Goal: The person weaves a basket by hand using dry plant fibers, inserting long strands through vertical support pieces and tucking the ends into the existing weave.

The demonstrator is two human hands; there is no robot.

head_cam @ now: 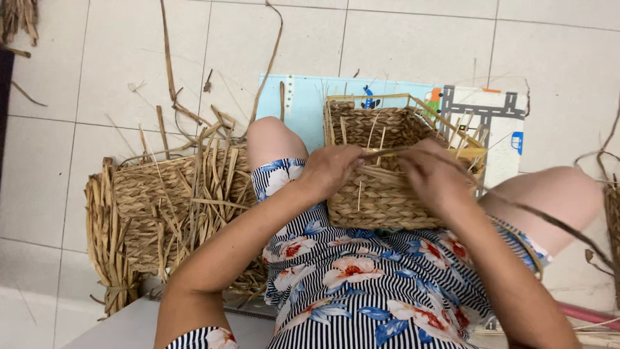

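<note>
Straw-coloured strand (420, 151) is being pinched between the left hand (330, 169) and right hand (434, 176), both closing on it just above the woven basket (381, 194) on the lap; weaving the rim seems underway; tucking needs tension.

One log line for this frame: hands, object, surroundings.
left hand: gripping strand | right hand: on basket rim | woven basket: between knees | finished mats: left, on floor

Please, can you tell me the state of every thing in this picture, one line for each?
Basket: upright on the lap, rim unfinished, loose ends sticking up.
Strand: held across the rim.
Left hand: closed on the strand.
Right hand: closed on the strand.
Second basket: on the floor, half woven.
Mat: flat on the tiles.
</note>
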